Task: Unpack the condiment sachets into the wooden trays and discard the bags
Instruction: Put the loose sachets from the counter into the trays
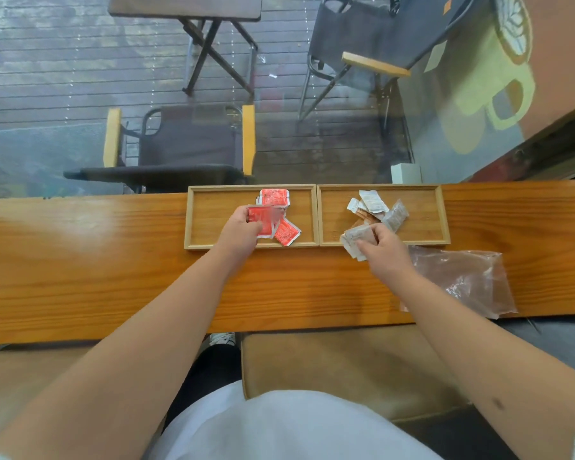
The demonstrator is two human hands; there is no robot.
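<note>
Two wooden trays sit side by side at the counter's far edge. In the left tray (210, 220) lie several red sachets (274, 197), and my left hand (241, 227) grips a small stack of red sachets (261, 220) over it. The right tray (425, 220) holds several white and grey sachets (374, 202). Over its near rim my right hand (384, 249) clutches a bunch of grey sachets (356, 235). A crumpled clear plastic bag (462, 277) lies on the counter just right of my right wrist.
The long wooden counter (97, 267) runs across the view against a glass window. Beyond the glass stand folding chairs (180, 144) and a small table on decking. A brown stool seat (346, 366) sits below the counter's near edge.
</note>
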